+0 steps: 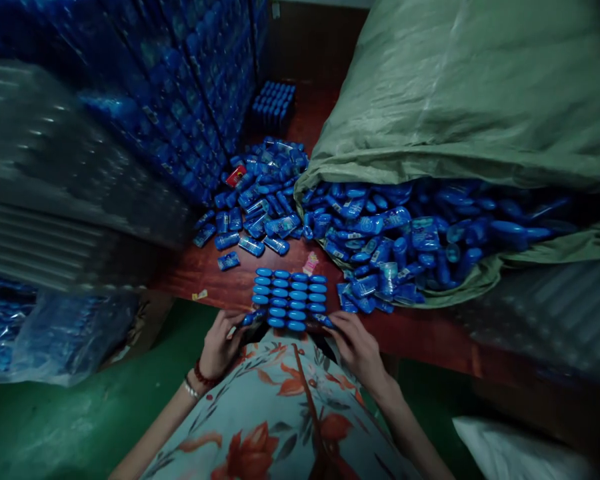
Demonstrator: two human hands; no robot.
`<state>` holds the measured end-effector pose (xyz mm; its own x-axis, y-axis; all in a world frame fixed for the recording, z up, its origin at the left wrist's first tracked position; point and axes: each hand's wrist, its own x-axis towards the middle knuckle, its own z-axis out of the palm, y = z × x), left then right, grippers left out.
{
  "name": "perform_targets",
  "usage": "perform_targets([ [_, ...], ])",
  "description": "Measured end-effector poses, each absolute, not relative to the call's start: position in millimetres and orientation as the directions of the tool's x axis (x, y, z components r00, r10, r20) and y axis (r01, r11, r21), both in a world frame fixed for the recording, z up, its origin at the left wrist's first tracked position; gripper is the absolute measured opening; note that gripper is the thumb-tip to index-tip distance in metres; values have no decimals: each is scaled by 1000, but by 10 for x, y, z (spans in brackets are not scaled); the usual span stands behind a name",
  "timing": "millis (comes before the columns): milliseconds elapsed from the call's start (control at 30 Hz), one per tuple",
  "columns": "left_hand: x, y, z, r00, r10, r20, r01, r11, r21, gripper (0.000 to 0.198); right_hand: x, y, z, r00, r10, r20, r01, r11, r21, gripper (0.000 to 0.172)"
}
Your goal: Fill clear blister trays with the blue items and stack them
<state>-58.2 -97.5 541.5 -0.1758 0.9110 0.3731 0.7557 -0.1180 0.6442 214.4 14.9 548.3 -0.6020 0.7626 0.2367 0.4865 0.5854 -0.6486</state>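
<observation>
Rows of blue bottles stand packed together at the table's front edge, their oval tops facing up. At the left side of this block, my left hand is closed round a small blue bottle. On the opposite side my right hand grips another blue bottle close to the block's near right corner. Both held bottles are tilted beside the front rows. The lower parts of the standing bottles are hidden by their neighbours.
Loose blue bottles lie heaped behind the block. A big green sack spills more from the right. Wrapped blue stacks and grey trays rise at left. A smaller standing block sits farther back on the red table.
</observation>
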Motion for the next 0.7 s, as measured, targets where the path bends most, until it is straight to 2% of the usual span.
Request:
perform_targets([
  [133,-664,-820,5324,56,910,412,840,-266,473,33,2080,203,5482,-769,600,222,471,766,-437,31],
  [267,-742,-739,5352,237,875,422,862,-390,324,39,2011,248,5643,-832,545,106,497,817,-294,28],
  [367,-764,-641,5446,325,862,389,855,-444,270,37,1929,222,5730,-839,543,6,532,824,-194,25],
  [500,-770,-495,5563,385,857,342,828,-484,284,32,1881,151,5753,-816,577,-39,575,801,-166,31],
  [600,-784,-447,5593,351,872,340,844,-452,289,25,1902,112,5733,-804,594,-16,587,790,-177,43],
  [700,-822,-477,5565,319,877,359,853,-431,295,24,1938,100,5707,-804,595,-8,586,788,-189,47],
])
